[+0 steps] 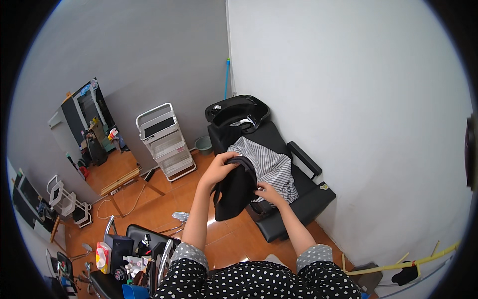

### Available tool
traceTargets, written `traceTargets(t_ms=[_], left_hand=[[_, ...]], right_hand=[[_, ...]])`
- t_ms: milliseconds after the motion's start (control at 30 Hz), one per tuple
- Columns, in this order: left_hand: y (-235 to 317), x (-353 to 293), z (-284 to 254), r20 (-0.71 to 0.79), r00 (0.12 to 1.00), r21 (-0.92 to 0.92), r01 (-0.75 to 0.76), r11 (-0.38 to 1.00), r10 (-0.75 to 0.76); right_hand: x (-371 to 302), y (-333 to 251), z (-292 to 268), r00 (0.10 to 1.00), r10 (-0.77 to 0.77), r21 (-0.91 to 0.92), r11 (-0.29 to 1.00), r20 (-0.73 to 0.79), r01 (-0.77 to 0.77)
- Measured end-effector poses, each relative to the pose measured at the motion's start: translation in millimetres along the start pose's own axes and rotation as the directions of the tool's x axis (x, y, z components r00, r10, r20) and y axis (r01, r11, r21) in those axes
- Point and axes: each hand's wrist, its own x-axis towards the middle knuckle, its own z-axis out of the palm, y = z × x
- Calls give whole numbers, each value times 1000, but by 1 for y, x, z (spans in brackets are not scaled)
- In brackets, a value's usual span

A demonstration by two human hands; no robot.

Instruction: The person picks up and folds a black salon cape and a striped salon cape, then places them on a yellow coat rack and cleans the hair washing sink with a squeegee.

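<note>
A piece of black cloth (235,193), with what looks like a strap or band along its top, hangs in front of me; what kind of item it is I cannot make out. My left hand (219,169) is closed on its upper edge. At its right side, the fingers of my right hand (270,193) pinch the edge. Behind it, a grey-and-white striped cloth (274,167) lies crumpled on the seat of a black salon wash chair (316,202). The black cloth hides part of the striped one.
A black wash basin (239,107) tops the chair's far end. Left of it stand a grey bucket (203,144) and a white tiered trolley (167,142). A mirror (97,129) leans on the grey wall. Bottles (134,266) crowd a black chair at lower left; a yellow rail (398,266) runs lower right.
</note>
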Motion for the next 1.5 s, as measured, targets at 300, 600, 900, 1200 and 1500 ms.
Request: traceTargets(t_ms=[300,600,900,1200,1500], left_hand=[[-12,-21,-53,-192,978,-133,54,990,-79],[-40,-44,-61,-290,938,-131,157,979,-189],[-69,-50,-53,-255,952,-130,139,982,-169],[-84,-50,-53,-371,924,-71,69,995,-91],[-93,-42,-44,-379,913,-107,115,988,-148]], right_hand=[[-10,-29,-12,937,275,906,303,215,-296],[-6,-44,-50,912,395,706,678,-111,-207],[-7,-52,-38,724,142,-241,885,-675,-398],[-20,-61,-64,588,276,-116,833,-760,-541],[-21,-54,-94,740,522,358,847,-424,-393]])
